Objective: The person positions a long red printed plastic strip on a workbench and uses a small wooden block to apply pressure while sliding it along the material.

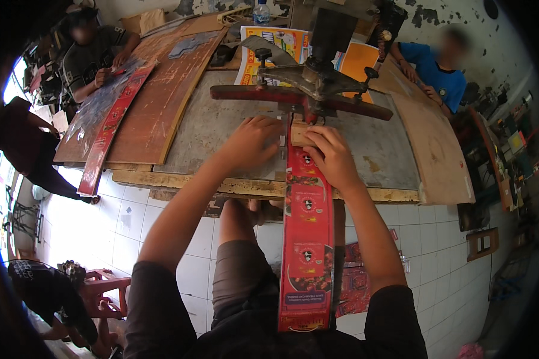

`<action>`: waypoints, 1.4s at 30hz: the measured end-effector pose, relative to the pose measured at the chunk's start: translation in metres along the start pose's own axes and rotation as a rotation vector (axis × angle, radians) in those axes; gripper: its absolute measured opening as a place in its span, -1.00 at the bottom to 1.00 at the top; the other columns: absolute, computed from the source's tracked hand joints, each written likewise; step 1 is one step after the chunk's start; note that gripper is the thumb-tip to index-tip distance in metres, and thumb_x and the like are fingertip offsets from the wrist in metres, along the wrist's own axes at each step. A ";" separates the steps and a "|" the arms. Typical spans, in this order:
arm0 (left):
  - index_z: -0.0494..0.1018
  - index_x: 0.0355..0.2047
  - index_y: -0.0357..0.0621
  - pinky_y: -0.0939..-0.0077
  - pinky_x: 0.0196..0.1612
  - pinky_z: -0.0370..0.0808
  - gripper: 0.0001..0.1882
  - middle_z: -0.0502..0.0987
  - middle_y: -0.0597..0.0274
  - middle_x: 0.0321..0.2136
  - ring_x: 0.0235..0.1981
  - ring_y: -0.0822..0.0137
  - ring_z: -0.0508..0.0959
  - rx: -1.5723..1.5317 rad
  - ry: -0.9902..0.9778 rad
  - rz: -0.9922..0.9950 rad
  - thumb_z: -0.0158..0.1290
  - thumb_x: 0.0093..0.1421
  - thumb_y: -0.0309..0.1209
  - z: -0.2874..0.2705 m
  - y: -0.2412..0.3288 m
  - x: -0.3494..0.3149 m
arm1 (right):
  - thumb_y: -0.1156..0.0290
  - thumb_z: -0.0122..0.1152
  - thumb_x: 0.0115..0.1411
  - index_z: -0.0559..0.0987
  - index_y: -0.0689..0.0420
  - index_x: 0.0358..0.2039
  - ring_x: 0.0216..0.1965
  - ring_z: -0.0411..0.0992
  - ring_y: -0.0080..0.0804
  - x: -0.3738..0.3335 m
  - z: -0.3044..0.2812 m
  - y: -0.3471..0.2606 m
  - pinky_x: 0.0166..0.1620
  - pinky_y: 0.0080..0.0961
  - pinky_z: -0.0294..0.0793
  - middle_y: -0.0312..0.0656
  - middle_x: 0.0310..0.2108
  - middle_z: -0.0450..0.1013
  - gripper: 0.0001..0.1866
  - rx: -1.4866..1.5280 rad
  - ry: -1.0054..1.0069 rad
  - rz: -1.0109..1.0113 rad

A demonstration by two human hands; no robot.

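Observation:
A long red printed strip point(308, 239) runs from the metal-topped table over its near edge toward my lap. At its far end lies a small pale wooden block point(300, 136), under the head of a dark metal press point(317, 78) with a red crossbar. My right hand point(334, 157) is closed on the block's right side, its thumb low beside the strip. My left hand point(254, 142) lies just left of the strip, fingers stretched toward it and slightly blurred; nothing shows in it. Whether its fingertips touch the strip is hard to see.
At the left, a person handles clear plastic and another red strip point(117, 119) on a brown board point(156, 107). A person in blue sits at the right board point(437, 161). More red printed pieces point(353, 281) lie low on my right. A red stool point(105, 287) stands lower left.

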State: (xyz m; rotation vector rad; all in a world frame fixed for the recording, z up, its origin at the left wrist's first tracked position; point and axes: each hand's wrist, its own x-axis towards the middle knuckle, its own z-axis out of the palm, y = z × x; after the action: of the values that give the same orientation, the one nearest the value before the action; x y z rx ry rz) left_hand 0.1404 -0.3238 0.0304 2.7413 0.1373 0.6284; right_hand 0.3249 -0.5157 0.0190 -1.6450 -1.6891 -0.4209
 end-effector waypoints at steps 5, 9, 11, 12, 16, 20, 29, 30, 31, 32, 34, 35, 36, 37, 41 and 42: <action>0.55 0.14 -0.24 0.04 0.35 0.32 -0.51 0.54 -0.04 0.16 0.27 -0.01 0.44 0.155 0.059 0.094 0.05 0.27 -0.25 0.022 -0.025 0.020 | 0.45 0.42 0.21 0.65 0.21 -0.02 0.08 0.49 -0.08 -0.001 0.000 0.001 0.15 -0.16 0.51 -0.17 0.03 0.53 -0.68 -0.001 -0.011 -0.002; 0.53 0.15 -0.28 0.05 0.36 0.31 -0.48 0.55 -0.03 0.14 0.26 -0.01 0.45 0.135 0.096 0.121 0.03 0.27 -0.24 0.031 -0.029 0.021 | 0.45 0.41 0.22 0.64 0.21 -0.02 0.09 0.48 -0.08 -0.001 0.000 0.000 0.16 -0.16 0.50 -0.17 0.03 0.52 -0.68 0.008 -0.012 0.012; 0.52 0.17 -0.28 0.05 0.36 0.30 -0.47 0.55 -0.04 0.13 0.25 -0.01 0.45 0.124 0.099 0.125 0.02 0.26 -0.24 0.031 -0.028 0.022 | 0.46 0.41 0.22 0.64 0.20 -0.02 0.10 0.48 -0.08 -0.001 -0.001 0.000 0.16 -0.15 0.50 -0.17 0.04 0.52 -0.68 0.013 -0.016 0.013; 0.51 0.18 -0.28 0.04 0.37 0.29 -0.46 0.54 -0.05 0.15 0.27 -0.02 0.44 0.116 0.085 0.111 0.00 0.26 -0.26 0.031 -0.027 0.022 | 0.46 0.41 0.22 0.64 0.20 -0.01 0.11 0.47 -0.08 -0.001 -0.001 0.000 0.16 -0.15 0.50 -0.17 0.04 0.52 -0.68 0.015 -0.019 0.013; 0.48 0.22 -0.27 0.02 0.40 0.26 -0.44 0.52 -0.05 0.21 0.32 -0.03 0.41 0.103 0.056 0.082 -0.04 0.23 -0.30 0.031 -0.027 0.023 | 0.46 0.41 0.22 0.64 0.19 -0.01 0.12 0.47 -0.07 -0.002 0.000 0.002 0.17 -0.15 0.49 -0.17 0.05 0.51 -0.67 0.020 -0.021 0.016; 0.46 0.25 -0.27 0.01 0.42 0.25 -0.41 0.50 -0.06 0.25 0.33 -0.03 0.41 0.064 0.061 0.094 -0.06 0.23 -0.31 0.032 -0.029 0.023 | 0.46 0.40 0.22 0.63 0.19 0.00 0.12 0.46 -0.07 0.000 -0.001 -0.001 0.18 -0.16 0.49 -0.17 0.05 0.51 -0.67 0.028 -0.028 0.019; 0.44 0.29 -0.24 -0.04 0.45 0.20 -0.38 0.47 -0.04 0.30 0.38 -0.02 0.37 0.089 0.045 0.063 -0.06 0.21 -0.31 0.035 -0.029 0.024 | 0.43 0.39 0.25 0.63 0.19 -0.04 0.11 0.48 -0.06 -0.001 -0.001 0.000 0.17 -0.14 0.49 -0.14 0.03 0.53 -0.71 0.044 0.002 0.011; 0.45 0.29 -0.23 -0.03 0.45 0.19 -0.38 0.48 -0.04 0.29 0.37 -0.01 0.38 0.090 0.051 0.060 -0.04 0.22 -0.29 0.035 -0.029 0.024 | 0.43 0.38 0.26 0.63 0.19 -0.06 0.10 0.48 -0.04 -0.001 -0.003 0.001 0.16 -0.14 0.49 -0.13 0.02 0.54 -0.74 0.058 0.014 0.006; 0.46 0.28 -0.22 -0.01 0.46 0.19 -0.39 0.50 -0.03 0.28 0.36 -0.01 0.39 0.093 0.056 0.059 -0.02 0.22 -0.28 0.033 -0.028 0.022 | 0.45 0.36 0.27 0.63 0.19 -0.09 0.09 0.48 -0.03 -0.002 -0.002 0.007 0.14 -0.15 0.49 -0.10 0.00 0.54 -0.78 0.097 0.089 0.080; 0.47 0.28 -0.21 0.00 0.47 0.18 -0.39 0.51 -0.03 0.27 0.36 0.00 0.39 0.093 0.058 0.062 0.00 0.23 -0.26 0.031 -0.026 0.022 | 0.47 0.33 0.28 0.62 0.19 -0.12 0.07 0.49 -0.02 -0.006 0.000 0.017 0.12 -0.15 0.49 -0.08 -0.02 0.55 -0.82 0.132 0.165 0.156; 0.49 0.25 -0.22 0.00 0.46 0.20 -0.40 0.51 -0.04 0.27 0.35 -0.01 0.40 0.095 0.047 0.061 0.02 0.21 -0.27 0.030 -0.023 0.023 | 0.51 0.28 0.28 0.61 0.19 -0.17 0.05 0.49 0.00 -0.012 0.003 0.034 0.10 -0.14 0.48 -0.04 -0.06 0.56 -0.87 0.136 0.249 0.331; 0.50 0.24 -0.22 0.00 0.45 0.20 -0.41 0.52 -0.04 0.26 0.35 -0.01 0.40 0.096 0.042 0.058 0.03 0.20 -0.27 0.029 -0.023 0.024 | 0.52 0.26 0.28 0.60 0.18 -0.17 0.05 0.50 0.01 -0.014 0.004 0.042 0.10 -0.13 0.47 -0.02 -0.07 0.56 -0.89 0.104 0.256 0.430; 0.51 0.22 -0.23 0.01 0.45 0.21 -0.41 0.52 -0.05 0.26 0.35 -0.02 0.40 0.094 0.045 0.065 0.03 0.20 -0.28 0.030 -0.022 0.025 | 0.53 0.24 0.28 0.59 0.17 -0.18 0.04 0.50 0.02 -0.019 0.003 0.048 0.10 -0.12 0.47 -0.01 -0.09 0.56 -0.90 0.072 0.263 0.530; 0.52 0.21 -0.24 0.01 0.44 0.22 -0.42 0.52 -0.05 0.25 0.35 -0.02 0.40 0.093 0.049 0.067 0.03 0.19 -0.28 0.030 -0.023 0.025 | 0.51 0.24 0.26 0.59 0.13 -0.07 0.11 0.47 0.01 -0.021 0.007 0.045 0.19 -0.06 0.40 -0.05 -0.03 0.55 -0.77 -0.051 0.191 0.550; 0.49 0.24 -0.21 -0.09 0.46 0.18 -0.41 0.48 -0.06 0.30 0.39 -0.05 0.36 0.088 0.013 0.052 -0.01 0.19 -0.35 0.030 -0.023 0.024 | 0.46 0.26 0.28 0.59 0.08 0.10 0.22 0.39 0.02 -0.025 0.017 0.047 0.30 -0.03 0.30 -0.11 0.14 0.50 -0.64 -0.100 0.093 0.457; 0.51 0.22 -0.22 -0.05 0.45 0.20 -0.42 0.50 -0.06 0.28 0.37 -0.04 0.39 0.093 0.028 0.068 0.00 0.18 -0.33 0.030 -0.023 0.025 | 0.46 0.25 0.28 0.59 0.08 0.10 0.22 0.39 0.01 -0.025 0.017 0.049 0.31 -0.03 0.30 -0.11 0.14 0.50 -0.64 -0.113 0.079 0.456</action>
State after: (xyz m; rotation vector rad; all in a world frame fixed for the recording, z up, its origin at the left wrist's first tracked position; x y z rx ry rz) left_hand 0.1758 -0.3065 0.0075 2.8377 0.0814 0.6959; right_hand 0.3652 -0.5160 -0.0225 -2.0006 -1.1999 -0.3530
